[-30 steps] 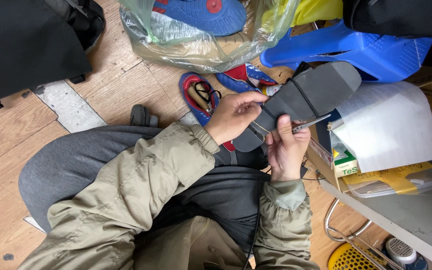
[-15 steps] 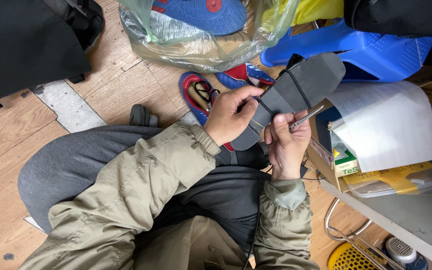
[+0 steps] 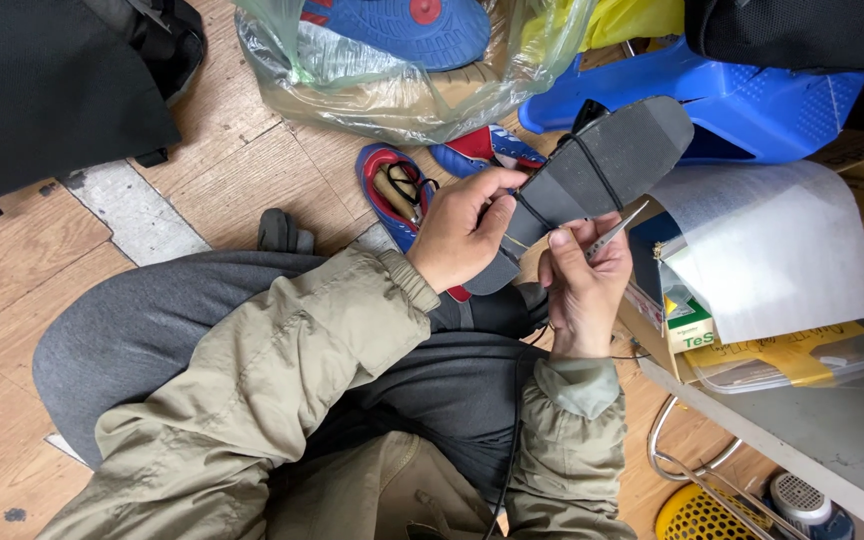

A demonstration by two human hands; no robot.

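1. Looking down from a head camera at a seated person in a tan jacket and grey trousers, both hands raised over the lap.
2. A dark grey sole (image 3: 592, 170) is the landmark: it slants up and to the right, with thin black thread looped across it.
3. The left hand (image 3: 462, 240) grasps the sole's lower end, fingers curled round its edge and thumb on top.
4. The right hand (image 3: 580, 285) sits just below the sole's middle, fingers pinched on a thin metal tool (image 3: 617, 232) whose tip lies against the sole's underside edge.
5. Left of the sole, on the wooden floor, lies a red-and-blue shoe (image 3: 392, 195) with scissors resting in it.
6. Above and left of the sole sits a clear plastic bag (image 3: 392, 90) with blue shoe parts inside.
7. Behind the sole's upper end stands a blue stool (image 3: 752, 100).
8. Right of the sole, a white sheet (image 3: 772, 250) drapes over boxes.
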